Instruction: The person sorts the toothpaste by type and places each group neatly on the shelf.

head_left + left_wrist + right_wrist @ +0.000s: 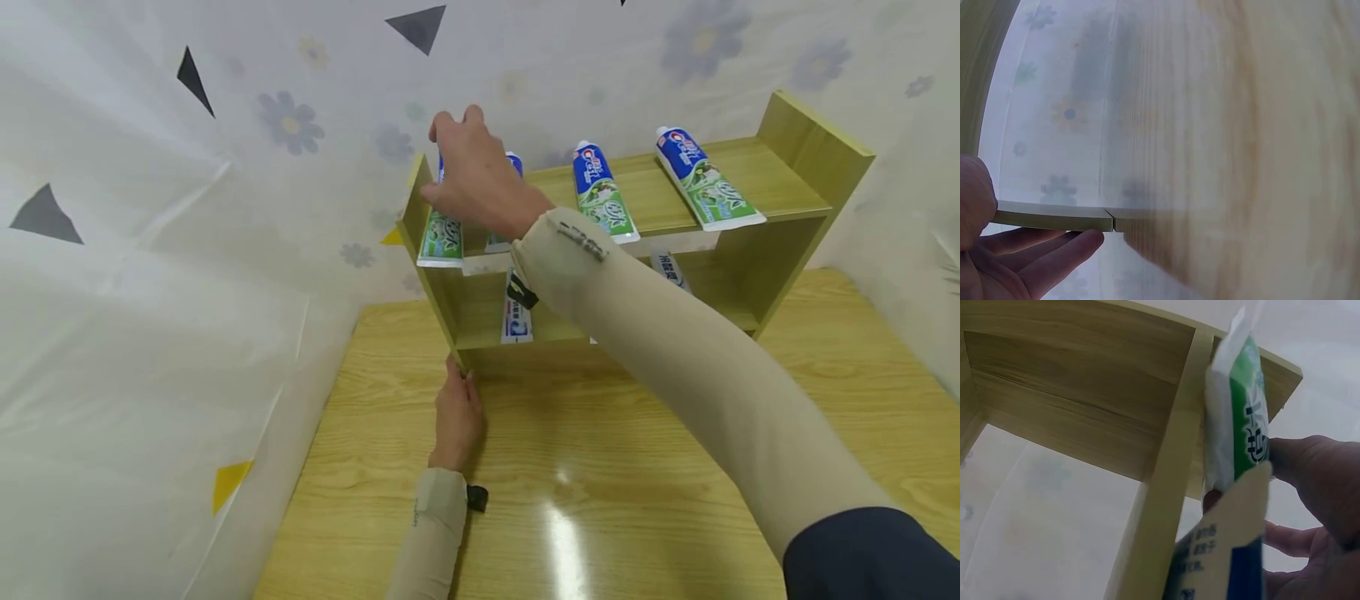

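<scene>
My right hand (pixel 480 171) is over the left end of the top board of a small wooden shelf (pixel 813 158). Its thumb and fingers pinch a green, white and blue toothpaste tube (pixel 442 242), seen edge-on in the right wrist view as a toothpaste tube (pixel 1244 419) beside the shelf board. Down at the lower left corner, my left hand (pixel 457 417) grips the shelf's edge. In the left wrist view, the left hand's thumb is above the board (pixel 1054 219) and its fingers (pixel 1063 262) are beneath it. Part of another tube (pixel 497 243) shows behind my right arm.
Two more toothpaste tubes lie farther right on top, one central (pixel 603 196) and one right (pixel 708 179). White tubes (pixel 517 321) lie on the lower board, partly hidden by my right sleeve (pixel 675 358). The shelf stands on a wood-grain table (pixel 375 400) against a patterned sheet (pixel 150 250).
</scene>
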A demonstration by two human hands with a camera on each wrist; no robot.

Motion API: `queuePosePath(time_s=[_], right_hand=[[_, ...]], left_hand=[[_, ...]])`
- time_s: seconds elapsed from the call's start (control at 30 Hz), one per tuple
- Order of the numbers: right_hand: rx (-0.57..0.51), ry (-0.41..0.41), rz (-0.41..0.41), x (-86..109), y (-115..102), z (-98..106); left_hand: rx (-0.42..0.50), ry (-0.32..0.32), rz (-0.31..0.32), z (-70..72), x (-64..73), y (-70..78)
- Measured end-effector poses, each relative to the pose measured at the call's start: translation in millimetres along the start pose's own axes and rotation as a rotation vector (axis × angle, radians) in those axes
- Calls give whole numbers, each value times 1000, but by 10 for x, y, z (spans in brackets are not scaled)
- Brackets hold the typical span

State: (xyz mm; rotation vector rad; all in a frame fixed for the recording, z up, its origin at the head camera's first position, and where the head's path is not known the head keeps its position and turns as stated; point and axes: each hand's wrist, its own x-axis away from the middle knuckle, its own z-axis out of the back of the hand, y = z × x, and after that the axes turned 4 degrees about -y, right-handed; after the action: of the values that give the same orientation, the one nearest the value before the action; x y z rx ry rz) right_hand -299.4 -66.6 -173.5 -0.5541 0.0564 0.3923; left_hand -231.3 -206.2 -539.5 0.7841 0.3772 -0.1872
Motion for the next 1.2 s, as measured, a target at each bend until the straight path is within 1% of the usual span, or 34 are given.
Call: queuePosePath(time_s=[0.03, 0.17, 0.23, 0.33, 0.37, 0.47, 0.53, 0.6, 0.67, 0.73, 0.77, 0.83, 0.87, 0.9, 0.93, 1.0, 1.07, 1.17, 1.2], right_hand=[[11, -6, -2, -16, 3, -5], [49, -28, -12, -92, 10, -37], [56, -38, -20, -133, 14, -65], [57, -42, -25, -185, 29, -119], [56, -41, -25, -196, 34, -142], [49, -9, -12, -213, 54, -210], [49, 28, 9, -218, 66, -249], [73, 59, 27, -225, 71, -275], [95, 66, 34, -233, 68, -295], [114, 56, 32, -239, 58, -306], [125, 47, 28, -239, 51, -310], [131, 36, 18, -242, 39, -319], [129, 34, 14, -244, 34, -323], [130, 35, 11, -245, 29, -328], [134, 35, 7, -248, 24, -334], [126, 34, -8, -253, 13, -344], [117, 29, -30, -255, 2, -351], [108, 24, -58, -257, -6, -364], [107, 20, -62, -257, -6, -367]], left_hand=[[5, -18, 25, 25, 2, 46], [-7, -41, 76, 22, -9, 62], [-14, -41, 81, 13, -8, 57], [5, -27, 42, -5, 5, 25], [8, -20, 19, -24, 6, -11], [31, 3, -7, -148, -1, -221], [24, 13, -14, -246, -16, -390], [12, 20, -17, -311, -32, -503], [-17, 36, -49, -303, -38, -509], [-33, 49, -67, -251, -37, -429], [-34, 51, -72, -209, -30, -363], [-25, 48, -70, -131, -26, -242], [-31, 54, -70, -108, -23, -206], [-16, 47, -64, -79, -18, -158], [-15, 47, -61, -75, -19, -150], [-12, 45, -48, -104, -28, -200], [-24, 54, -43, -174, -34, -301], [-37, 47, -25, -296, -55, -496], [-35, 39, -19, -312, -55, -525]])
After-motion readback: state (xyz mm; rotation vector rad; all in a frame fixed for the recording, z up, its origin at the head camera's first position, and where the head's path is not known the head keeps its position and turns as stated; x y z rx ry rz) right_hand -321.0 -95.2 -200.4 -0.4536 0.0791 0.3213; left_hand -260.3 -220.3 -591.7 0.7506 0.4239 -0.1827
